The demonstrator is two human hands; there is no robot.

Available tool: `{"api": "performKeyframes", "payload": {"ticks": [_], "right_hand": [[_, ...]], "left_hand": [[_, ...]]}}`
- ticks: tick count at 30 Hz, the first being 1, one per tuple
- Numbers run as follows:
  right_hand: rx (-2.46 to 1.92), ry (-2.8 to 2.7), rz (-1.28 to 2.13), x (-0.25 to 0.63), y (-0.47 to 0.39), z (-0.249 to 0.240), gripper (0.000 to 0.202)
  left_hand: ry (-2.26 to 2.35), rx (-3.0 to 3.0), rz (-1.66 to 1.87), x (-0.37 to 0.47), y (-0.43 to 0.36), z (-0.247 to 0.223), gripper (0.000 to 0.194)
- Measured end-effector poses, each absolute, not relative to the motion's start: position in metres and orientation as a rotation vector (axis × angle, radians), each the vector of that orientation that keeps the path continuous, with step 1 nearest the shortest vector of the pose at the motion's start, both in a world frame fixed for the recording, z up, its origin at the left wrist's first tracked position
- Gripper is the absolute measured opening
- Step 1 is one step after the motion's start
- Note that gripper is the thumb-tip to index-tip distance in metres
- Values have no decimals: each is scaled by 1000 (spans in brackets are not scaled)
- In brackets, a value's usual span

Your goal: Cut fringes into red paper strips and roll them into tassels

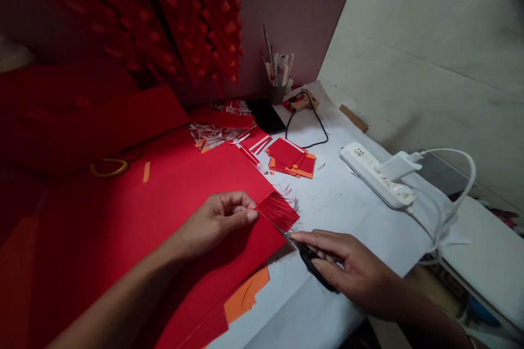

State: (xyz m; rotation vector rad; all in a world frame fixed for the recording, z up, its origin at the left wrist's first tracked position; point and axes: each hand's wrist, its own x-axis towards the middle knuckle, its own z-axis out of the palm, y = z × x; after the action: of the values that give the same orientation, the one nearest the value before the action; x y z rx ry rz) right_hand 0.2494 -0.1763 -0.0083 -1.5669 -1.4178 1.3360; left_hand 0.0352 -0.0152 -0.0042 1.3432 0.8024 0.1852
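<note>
My left hand (229, 212) pinches the corner of a small red paper piece (279, 210) with many fine slits cut into it like a fringe. In my right hand (344, 262) are black-handled scissors (313, 264), their blades at the lower edge of the fringed piece. Beneath lies a large red sheet (196, 174). Beyond the fringed piece, small red and orange cards (289, 154) rest in a loose pile on white paper. Thin red strands stick out past the fringe's far edge.
A white power strip (376, 175) with a plugged charger lies right. Paper scraps (216, 133), a black phone (265, 114), a pen cup (278, 90) and a wooden-handled tool (305, 101) with a black cable stand or lie behind. Yellow-handled scissors (108, 168) are left; red pieces hang above.
</note>
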Motion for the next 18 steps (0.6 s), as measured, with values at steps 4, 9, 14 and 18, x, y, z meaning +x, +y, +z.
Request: {"api": "performKeyframes", "payload": {"ticks": [4,9,14,18], "right_hand": [[-1545,-1374,1387,250,-175,-6,47],[-1542,-1233,1487,249,-175,-7,45],[-1508,-975,1715,251,-177,-6,40],[-1522,-915,1774,259,-184,-1,33]], "left_hand": [[785,1342,179,35,-15,-4,29],[770,1338,188,34,-14,-5,29],[781,1296,246,34,-13,-6,30],[820,1258,318,35,-14,-7,31]]}}
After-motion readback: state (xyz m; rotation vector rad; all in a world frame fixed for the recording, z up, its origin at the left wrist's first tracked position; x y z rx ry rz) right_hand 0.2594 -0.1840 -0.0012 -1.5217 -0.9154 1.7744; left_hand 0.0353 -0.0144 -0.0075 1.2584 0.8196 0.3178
